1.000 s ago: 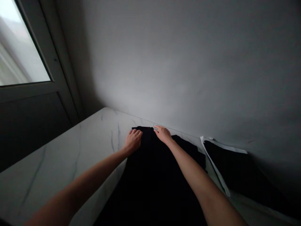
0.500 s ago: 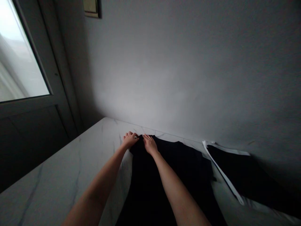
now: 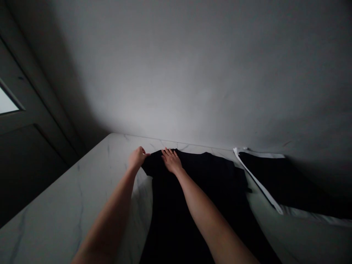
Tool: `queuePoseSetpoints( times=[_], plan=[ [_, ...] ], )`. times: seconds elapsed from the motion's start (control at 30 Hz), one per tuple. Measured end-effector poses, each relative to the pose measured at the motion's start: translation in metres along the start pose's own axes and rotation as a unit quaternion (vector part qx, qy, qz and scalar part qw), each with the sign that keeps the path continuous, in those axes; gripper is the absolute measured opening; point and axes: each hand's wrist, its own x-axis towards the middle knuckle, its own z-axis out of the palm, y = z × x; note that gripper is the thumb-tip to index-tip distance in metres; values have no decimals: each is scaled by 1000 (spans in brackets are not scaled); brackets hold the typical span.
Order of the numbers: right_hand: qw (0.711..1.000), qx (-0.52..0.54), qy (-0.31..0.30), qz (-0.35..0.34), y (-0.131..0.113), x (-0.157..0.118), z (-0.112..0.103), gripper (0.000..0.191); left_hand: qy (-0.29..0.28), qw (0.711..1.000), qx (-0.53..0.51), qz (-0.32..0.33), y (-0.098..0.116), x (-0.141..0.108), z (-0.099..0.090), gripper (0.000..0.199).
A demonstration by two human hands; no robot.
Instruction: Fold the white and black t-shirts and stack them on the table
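Whereas our hands lay almost side by side in the earlier frames, our left hand (image 3: 137,157) has now moved apart from our right hand (image 3: 171,161) and sits at the upper left corner of the black garment (image 3: 209,190), which lies on the marble surface (image 3: 68,190) with its lower end cut off by the frame. The left grip is curled at that corner, fingertips at the cloth; whether it has pinched the fabric we cannot tell. The right grip is released, palm down and fingers spread on the cloth near the garment's top edge. Just right of the black garment lies a second dark garment with white trim (image 3: 275,179). Folds in the black cloth are hard to make out in the low light. Behind the garment rises a grey wall (image 3: 176,73); left of it stands a dark door (image 3: 33,154) with a sliver of window pane (image 3: 7,102).
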Motion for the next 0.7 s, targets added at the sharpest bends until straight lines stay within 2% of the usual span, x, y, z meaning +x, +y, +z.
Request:
queuePoseSetpoints(
  times=[0.1, 0.2, 0.33, 0.4, 0.47, 0.6, 0.7],
  plan=[
    [1000, -2, 1, 6, -2, -1, -1, 55, 2, 997, 71, -9, -1, -9, -6, 31],
    [1000, -2, -4, 8, -3, -1, -2, 56, 3, 993, 117, 1, 4, -18, -9, 27],
    [1000, -6, 4, 13, -5, -2, -2, 56, 82, 981, 168, 56, 19, -25, -9, 25],
    [1000, -14, 11, 13, -7, -3, -2, 56, 92, 979, 160, 90, 26, -27, -5, 29],
    [1000, -22, 13, 16, -8, -4, -2, 55, 72, 980, 149, 107, 29, -27, 3, 34],
    [999, -20, -3, 38, -10, -3, -5, 55, 68, 969, 182, 152, 21, -25, 25, 36],
    [999, -15, -23, 45, -13, -2, -12, 54, 67, 963, 187, 180, 14, -24, 32, 37]
  ],
)
